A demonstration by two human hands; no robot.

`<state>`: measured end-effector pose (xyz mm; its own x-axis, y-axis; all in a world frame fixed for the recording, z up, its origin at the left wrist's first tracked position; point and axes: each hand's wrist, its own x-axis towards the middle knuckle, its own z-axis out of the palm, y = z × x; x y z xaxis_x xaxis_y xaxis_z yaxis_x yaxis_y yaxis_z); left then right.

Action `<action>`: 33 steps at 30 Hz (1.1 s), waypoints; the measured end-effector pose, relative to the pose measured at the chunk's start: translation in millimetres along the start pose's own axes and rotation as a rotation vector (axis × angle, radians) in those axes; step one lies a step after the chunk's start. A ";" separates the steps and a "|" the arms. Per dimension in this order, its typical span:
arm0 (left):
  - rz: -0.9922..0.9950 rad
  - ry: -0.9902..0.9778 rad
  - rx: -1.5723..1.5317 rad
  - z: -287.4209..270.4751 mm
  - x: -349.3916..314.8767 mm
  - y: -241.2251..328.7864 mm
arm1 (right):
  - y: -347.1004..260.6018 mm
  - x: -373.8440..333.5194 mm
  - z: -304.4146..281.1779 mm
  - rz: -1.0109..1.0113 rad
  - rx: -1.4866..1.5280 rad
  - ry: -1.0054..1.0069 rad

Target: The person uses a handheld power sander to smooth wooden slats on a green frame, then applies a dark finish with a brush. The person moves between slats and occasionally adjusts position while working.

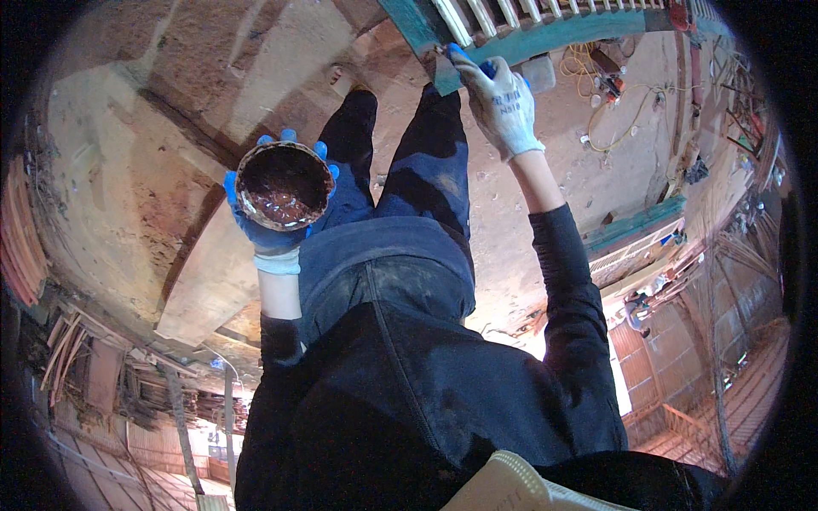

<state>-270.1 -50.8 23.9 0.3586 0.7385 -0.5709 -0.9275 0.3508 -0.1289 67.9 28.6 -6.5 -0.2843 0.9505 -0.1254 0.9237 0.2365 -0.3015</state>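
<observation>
My left hand, in a blue-coated glove, holds up a round bowl from beneath, fingers spread around its far rim. Dark reddish-brown residue coats the bowl's inside, with small pale flecks near its bottom. My right hand, in a white and blue glove, is at the lower corner of a teal wooden frame fitted with pale slats. Its fingers are closed at the frame's edge, beside a brownish patch. Whatever those fingers pinch is too small and covered to make out.
Yellow cord lies coiled on the ground at the right, near an orange and black tool. Another teal slatted frame lies farther right. A flat board is left of my legs. Stacked timber lines the left side. Another person is far off.
</observation>
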 end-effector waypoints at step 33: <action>0.000 0.092 -0.022 5.8 5.0 -12.6 | 14.1 -5.6 28.5 0.593 1.036 -0.264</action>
<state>-255.9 -48.2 27.4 0.3487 0.6822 -0.6427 -0.9300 0.3372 -0.1466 75.3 20.8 -36.9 -0.0429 0.7580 -0.6509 0.3208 -0.6065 -0.7275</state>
